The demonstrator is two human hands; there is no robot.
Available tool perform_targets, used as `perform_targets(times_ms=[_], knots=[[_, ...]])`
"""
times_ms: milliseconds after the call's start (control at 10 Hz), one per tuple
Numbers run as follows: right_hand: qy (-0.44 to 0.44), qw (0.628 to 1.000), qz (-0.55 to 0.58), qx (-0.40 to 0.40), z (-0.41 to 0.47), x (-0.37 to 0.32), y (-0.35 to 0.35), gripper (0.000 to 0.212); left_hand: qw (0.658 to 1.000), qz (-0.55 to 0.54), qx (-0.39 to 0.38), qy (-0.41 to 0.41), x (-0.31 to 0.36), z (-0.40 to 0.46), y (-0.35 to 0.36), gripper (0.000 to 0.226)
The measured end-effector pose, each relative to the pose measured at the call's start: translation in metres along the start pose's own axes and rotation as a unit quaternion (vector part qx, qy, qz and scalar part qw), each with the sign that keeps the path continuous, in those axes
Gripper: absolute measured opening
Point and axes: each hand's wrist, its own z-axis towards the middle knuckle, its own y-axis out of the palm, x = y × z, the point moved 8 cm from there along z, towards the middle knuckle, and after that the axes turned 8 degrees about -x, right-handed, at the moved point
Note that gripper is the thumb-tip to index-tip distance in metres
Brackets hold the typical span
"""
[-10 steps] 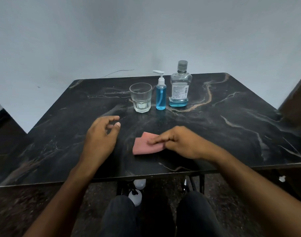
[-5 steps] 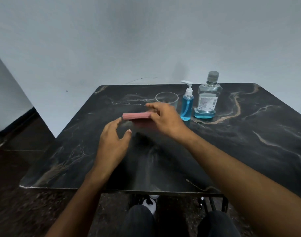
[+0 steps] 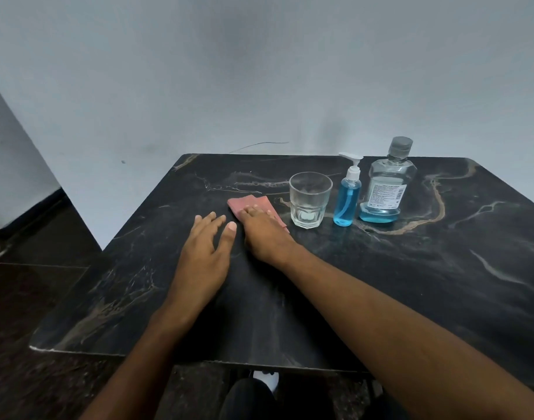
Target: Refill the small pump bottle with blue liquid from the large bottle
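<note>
The small pump bottle (image 3: 347,198), nearly full of blue liquid with a white pump on top, stands upright at the back of the black marble table (image 3: 411,283). Right of it stands the large clear bottle (image 3: 387,186) with a grey cap and a shallow layer of blue liquid. My right hand (image 3: 264,230) lies flat on a folded pink cloth (image 3: 247,204), pressing it onto the table left of the glass. My left hand (image 3: 206,254) rests open on the table beside it, holding nothing.
A clear empty glass tumbler (image 3: 310,204) stands just left of the pump bottle, close to my right hand. A grey wall rises behind the table. Dark floor lies to the left. My knees and a white object show under the near table edge.
My right hand carried the pink cloth from the near middle of the table up and forward, then set it down flat left of the glass. The camera view shifted left.
</note>
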Motion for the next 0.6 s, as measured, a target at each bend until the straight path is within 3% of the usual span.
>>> perform_targets(times_ms=[200,400,600], knots=[[0.001,0.995,0.096,-0.019,0.006,0.004,-0.003,0.038,0.997,-0.037,-0.064,0.024,0.016,0.013,0.019,0.051],[-0.008,0.997,0.058,-0.042,-0.010,0.009,0.003,0.055,0.995,-0.056,-0.068,0.045,0.026,0.017,0.026,0.040],[-0.027,0.991,0.123,-0.037,-0.019,0.009,-0.005,0.047,0.996,-0.041,-0.066,0.031,0.024,0.018,0.032,0.044]])
